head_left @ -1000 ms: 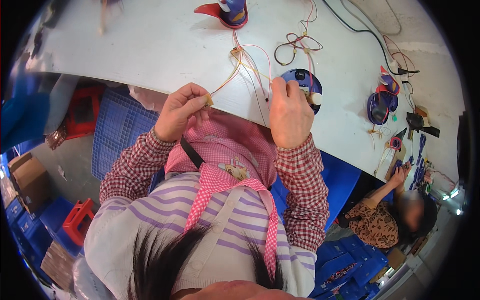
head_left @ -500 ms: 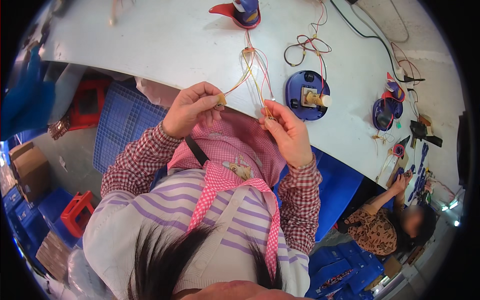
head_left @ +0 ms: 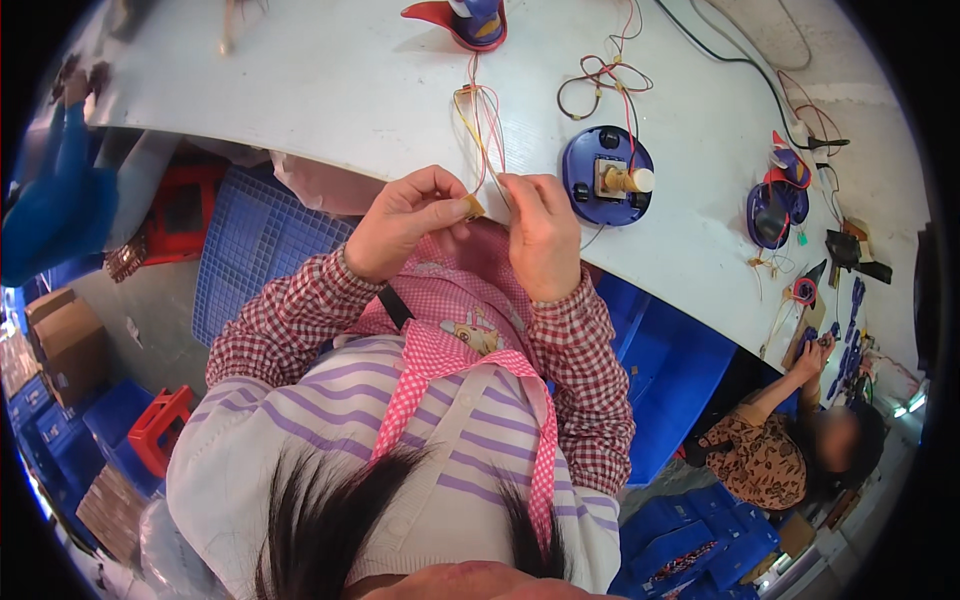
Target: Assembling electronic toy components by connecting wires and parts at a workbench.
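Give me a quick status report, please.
Left hand pinching small yellowish board. Right hand at the wires, grip unclear. Purple round base close beside right hand.

The right hand (head_left: 543, 230) has left the blue base (head_left: 580, 165) at one o'clock, swinging toward nine, and now meets wires (head_left: 483, 135) just beside the left hand (head_left: 415, 220).

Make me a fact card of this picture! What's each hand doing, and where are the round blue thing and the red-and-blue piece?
Left hand: pinching a small tan piece
Right hand: close beside it, pinching thin wires
Where wires go: up toward the red-and-blue piece
Red-and-blue piece: farther out on the white table
Round blue thing: on the table, farther out and right of the right hand
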Demonstrator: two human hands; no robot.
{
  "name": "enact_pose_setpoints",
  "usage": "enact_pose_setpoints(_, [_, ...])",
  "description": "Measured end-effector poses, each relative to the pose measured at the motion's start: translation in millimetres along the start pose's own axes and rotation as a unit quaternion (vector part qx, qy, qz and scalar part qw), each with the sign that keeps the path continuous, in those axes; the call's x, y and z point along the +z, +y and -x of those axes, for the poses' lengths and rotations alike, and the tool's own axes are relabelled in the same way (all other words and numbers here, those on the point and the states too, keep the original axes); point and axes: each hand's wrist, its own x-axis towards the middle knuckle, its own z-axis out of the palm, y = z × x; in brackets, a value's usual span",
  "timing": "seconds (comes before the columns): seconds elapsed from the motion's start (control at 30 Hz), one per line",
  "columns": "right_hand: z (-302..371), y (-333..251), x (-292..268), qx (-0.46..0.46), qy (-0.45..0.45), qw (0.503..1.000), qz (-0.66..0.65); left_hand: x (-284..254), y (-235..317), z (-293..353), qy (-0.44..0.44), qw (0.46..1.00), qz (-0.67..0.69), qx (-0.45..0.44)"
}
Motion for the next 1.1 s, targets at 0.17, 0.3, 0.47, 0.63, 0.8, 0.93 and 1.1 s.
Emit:
enact_pose_setpoints(0.17, [-3.5,-7.9,-2.7,-0.091,0.120,0.987,0.049,8.9,-4.8,-3.8,0.033,0.999,0.016,0.009])
enact_pose_setpoints(0.3, [15.2,-18.6,-6.1,-0.056,0.045,0.996,-0.059,18.1,-15.1,-6.8,0.038,0.999,0.008,0.038])
enact_pose_setpoints(0.47, [18.3,-14.9,-1.7,-0.033,0.070,0.997,-0.030,22.1,-19.3,-8.6,0.034,0.998,0.006,0.043])
enact_pose_setpoints(0.63, [20.1,-12.8,4.9,-0.057,0.088,0.994,-0.013,21.2,-23.3,-8.6,0.037,0.998,0.004,0.044])
enact_pose_setpoints(0.8, [19.8,-6.1,6.9,-0.061,0.082,0.994,-0.027,27.3,-20.8,-11.3,0.078,0.995,-0.044,0.036])
enact_pose_setpoints(0.93, [18.0,0.7,6.6,-0.057,0.092,0.993,-0.049,23.5,-16.0,-15.4,0.043,0.997,-0.061,0.008])
enact_pose_setpoints(1.1, [32.0,9.8,-38.8,-0.016,0.121,0.991,-0.050,31.7,4.0,-25.7,0.116,0.832,-0.469,0.273])
